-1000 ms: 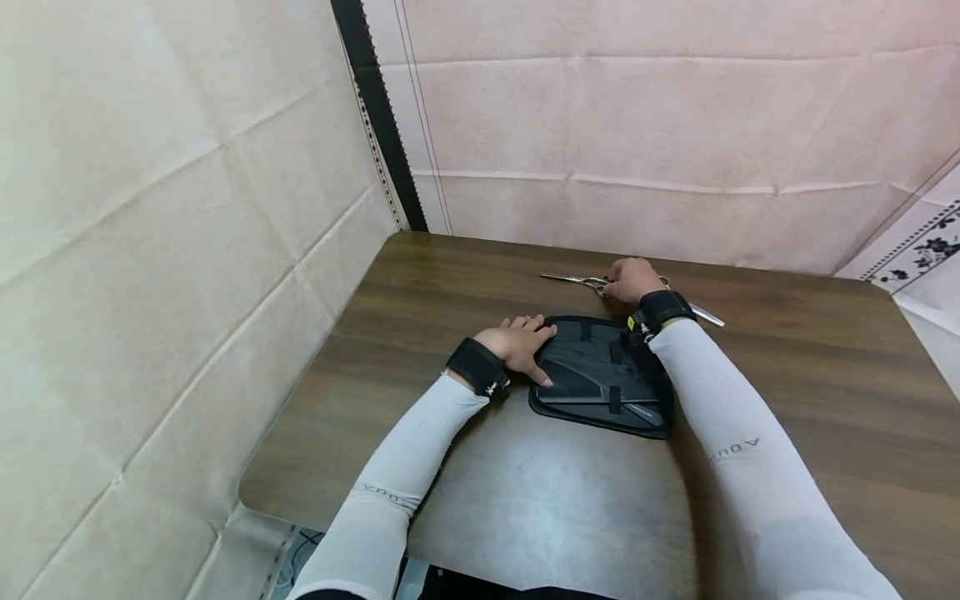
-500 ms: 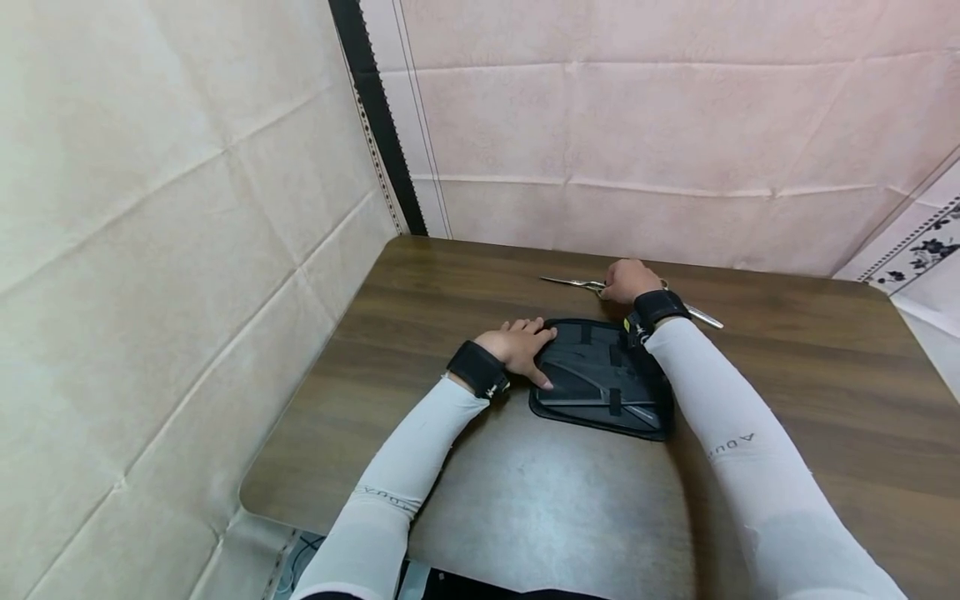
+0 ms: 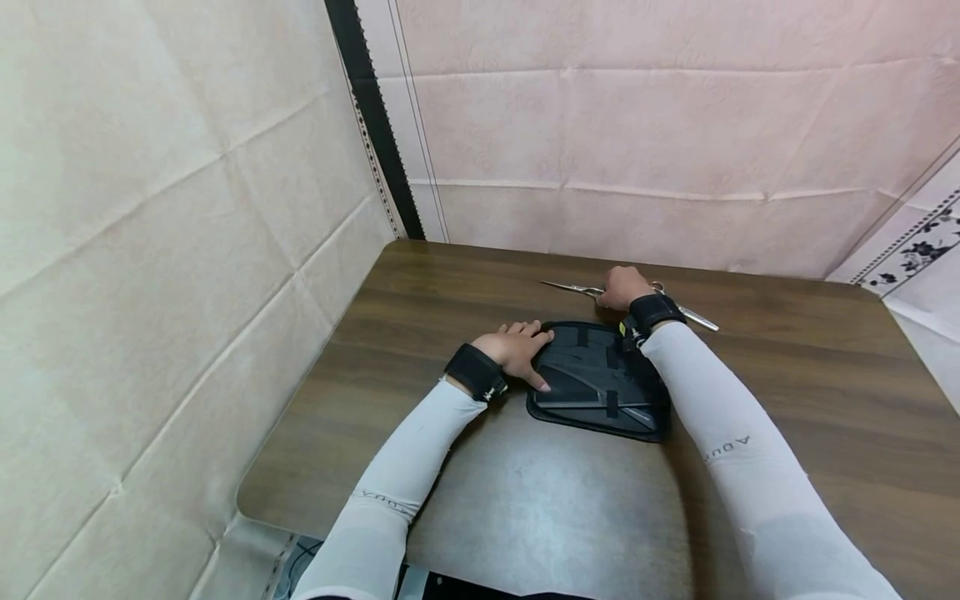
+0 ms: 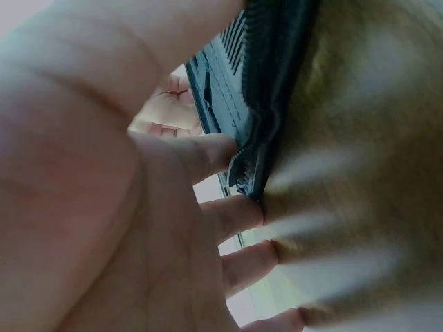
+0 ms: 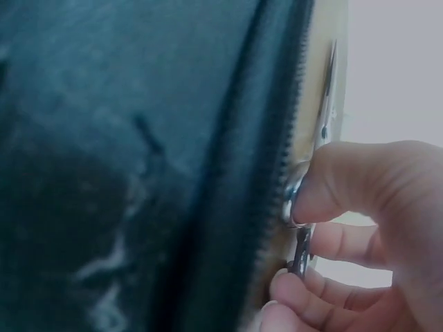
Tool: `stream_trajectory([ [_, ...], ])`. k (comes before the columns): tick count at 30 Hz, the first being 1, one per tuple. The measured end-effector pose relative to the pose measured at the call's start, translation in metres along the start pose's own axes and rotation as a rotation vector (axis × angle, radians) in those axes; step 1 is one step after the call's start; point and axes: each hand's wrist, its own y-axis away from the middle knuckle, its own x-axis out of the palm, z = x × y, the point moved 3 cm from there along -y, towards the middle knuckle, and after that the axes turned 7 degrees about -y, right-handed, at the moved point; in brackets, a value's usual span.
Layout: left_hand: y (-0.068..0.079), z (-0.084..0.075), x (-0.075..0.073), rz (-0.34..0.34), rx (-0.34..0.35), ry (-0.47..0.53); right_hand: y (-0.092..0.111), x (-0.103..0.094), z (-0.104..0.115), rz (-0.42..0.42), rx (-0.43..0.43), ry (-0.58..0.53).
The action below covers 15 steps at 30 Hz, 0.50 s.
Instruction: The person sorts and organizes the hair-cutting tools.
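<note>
A black zip case (image 3: 592,383) lies on the table, its small straps showing. My left hand (image 3: 513,350) rests at its left edge, fingers spread and straight, thumb lying on the case. In the left wrist view the zipper teeth (image 4: 256,69) run past the fingertips. Behind the case, my right hand (image 3: 626,287) pinches silver scissors (image 3: 572,288) by the handle, blades pointing left. The right wrist view has the thumb over the scissors' finger ring (image 5: 294,197), with other fingers curled beneath. A second silver bladed tool (image 3: 697,317) with a ring points right, partly hidden behind the right wrist.
The wooden table (image 3: 787,367) reaches back to a wall hung with pale cloth (image 3: 637,150). Another cloth-covered wall (image 3: 165,250) stands along the left. Dark cables (image 3: 303,554) show below the table's front left edge.
The head view has tilted slightly, so the table sits a little lower in it. Both hands, the case and the scissors keep nearly the same places.
</note>
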Motion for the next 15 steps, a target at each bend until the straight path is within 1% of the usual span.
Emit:
stream_trajectory([
  [7,-0.0012,0.0007,0.0005,0.000,0.000,-0.008,0.0079,-0.0004,-0.0005,-0.021,0.005,-0.029],
  [15,-0.0019,0.0005,0.0021,-0.007,0.005,-0.013,0.0107,0.0004,-0.0065,-0.027,0.002,-0.067],
])
